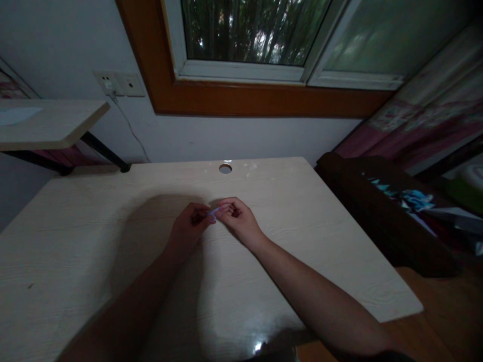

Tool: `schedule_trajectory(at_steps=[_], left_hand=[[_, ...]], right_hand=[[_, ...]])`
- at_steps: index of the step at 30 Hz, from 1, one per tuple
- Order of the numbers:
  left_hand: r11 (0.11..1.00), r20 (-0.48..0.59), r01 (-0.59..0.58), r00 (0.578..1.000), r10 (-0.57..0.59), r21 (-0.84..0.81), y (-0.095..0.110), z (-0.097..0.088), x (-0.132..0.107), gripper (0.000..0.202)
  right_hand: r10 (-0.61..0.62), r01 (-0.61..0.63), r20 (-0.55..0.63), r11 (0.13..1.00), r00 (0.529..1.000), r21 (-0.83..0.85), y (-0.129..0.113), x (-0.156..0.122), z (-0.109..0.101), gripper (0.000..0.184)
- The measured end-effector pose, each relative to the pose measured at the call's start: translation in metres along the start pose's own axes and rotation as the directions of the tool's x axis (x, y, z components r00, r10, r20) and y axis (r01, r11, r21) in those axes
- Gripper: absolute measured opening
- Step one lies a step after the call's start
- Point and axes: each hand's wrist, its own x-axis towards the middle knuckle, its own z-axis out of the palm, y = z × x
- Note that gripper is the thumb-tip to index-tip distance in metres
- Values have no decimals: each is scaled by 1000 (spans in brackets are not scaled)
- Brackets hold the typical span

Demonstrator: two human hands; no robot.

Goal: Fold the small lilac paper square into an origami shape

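Between my two hands is a small piece of pale purple material (213, 212), thin and partly covered by the fingers. It may be folded paper, but its kind does not show clearly. My left hand (190, 220) pinches its left side between thumb and fingers. On the other side, my right hand (237, 216) grips it with thumb and fingertips. The fingertips of both hands nearly meet, over the middle of the pale wood-grain table (264, 286).
A round cable hole (225, 169) lies near the table's back edge. To the left, a raised shelf (49, 120) stands on black legs (107, 151). A socket (118, 84) with a plugged cord is on the wall. Dark furniture (377, 211) holding blue items stands right of the table.
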Motion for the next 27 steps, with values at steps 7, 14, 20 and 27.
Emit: schedule_trajectory(at_steps=[7,14,20,27], left_hand=[[1000,-6,-13,1000,14,19,2,1,-1,34],[997,-4,-9,1000,9,72,5,2,-2,34],[996,22,4,1000,-6,92,7,2,-3,35],[996,50,26,998,-31,84,9,2,-3,31]], right_hand=[[4,-4,12,1000,1000,-20,1,0,-1,31],[8,-8,-10,999,1000,-32,-4,-2,0,27],[-25,25,-33,1000,999,-15,-5,-2,0,26],[-25,27,-37,998,999,55,4,-2,-1,22]])
